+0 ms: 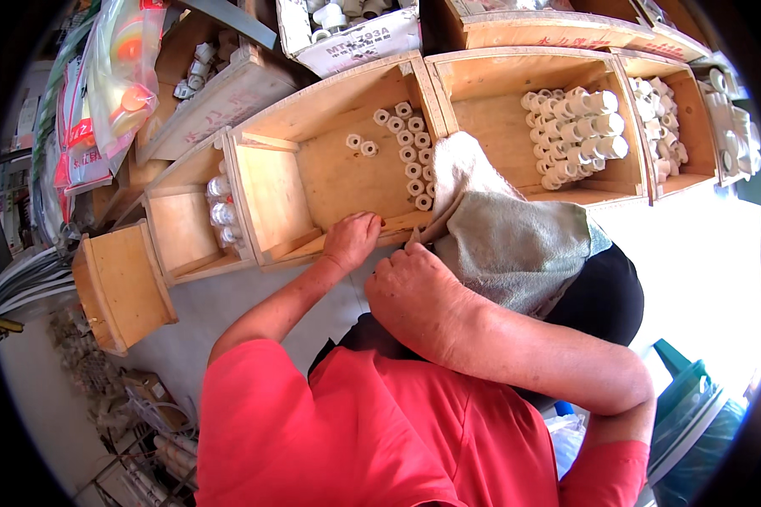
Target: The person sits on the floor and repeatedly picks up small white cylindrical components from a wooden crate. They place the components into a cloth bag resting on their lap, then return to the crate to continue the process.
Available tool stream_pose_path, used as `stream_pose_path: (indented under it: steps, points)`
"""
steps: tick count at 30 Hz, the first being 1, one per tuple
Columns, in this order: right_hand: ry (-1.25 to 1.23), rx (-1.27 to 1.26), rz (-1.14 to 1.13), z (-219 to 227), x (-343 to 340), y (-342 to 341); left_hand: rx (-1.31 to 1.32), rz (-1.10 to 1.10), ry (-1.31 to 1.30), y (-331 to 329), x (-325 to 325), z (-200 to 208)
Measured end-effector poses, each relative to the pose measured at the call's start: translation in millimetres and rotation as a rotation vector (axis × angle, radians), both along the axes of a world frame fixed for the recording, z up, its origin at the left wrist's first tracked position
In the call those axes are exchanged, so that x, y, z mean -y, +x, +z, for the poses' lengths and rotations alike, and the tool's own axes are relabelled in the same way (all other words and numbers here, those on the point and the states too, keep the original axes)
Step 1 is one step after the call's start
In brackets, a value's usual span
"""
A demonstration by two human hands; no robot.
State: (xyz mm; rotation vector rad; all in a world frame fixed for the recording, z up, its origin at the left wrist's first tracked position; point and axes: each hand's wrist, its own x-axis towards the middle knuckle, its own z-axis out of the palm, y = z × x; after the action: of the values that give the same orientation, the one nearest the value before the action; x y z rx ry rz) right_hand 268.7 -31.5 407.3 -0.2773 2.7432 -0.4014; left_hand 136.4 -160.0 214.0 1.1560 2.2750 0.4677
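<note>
My left hand (353, 241) is at the near edge of a wooden box (330, 173), its fingers pressed together over the rim. What they pinch, if anything, is hidden. A grey-and-beige cloth (507, 245) drapes over the divide between two boxes and over my dark-clad knee. Its narrow left corner meets the curled fingers of my right hand (413, 291), which closes on it just right of the left hand. Inside the box, short white ring-shaped pipe fittings (407, 155) stand in rows along the right side, and a pair of them (361, 145) sits apart to the left.
A box to the right holds stacked white pipe fittings (579, 127); another beyond has more (658, 118). At left are a box with plastic-wrapped pieces (222, 207) and a small wooden box (123, 287). A white carton (359, 51) stands behind. A green bin (693, 422) is at lower right.
</note>
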Motion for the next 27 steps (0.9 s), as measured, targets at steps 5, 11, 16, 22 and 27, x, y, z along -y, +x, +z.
stream_pose_path:
  steps: [5,11,16,22,27]
  points:
    - [0.105,-0.047,0.073,-31,-5,15,0.309,0.174,0.098,0,-7,-4]
    - [0.116,0.010,-0.044,-34,-15,15,0.486,0.230,0.173,31,-64,35]
    - [0.174,0.040,-0.094,-28,-19,14,0.615,0.264,0.247,44,-74,22]
    - [0.189,0.024,-0.122,-25,-21,25,0.579,0.249,0.155,37,-70,24]
    - [0.139,0.093,-0.111,-15,-22,24,0.209,0.083,0.269,5,-95,57]
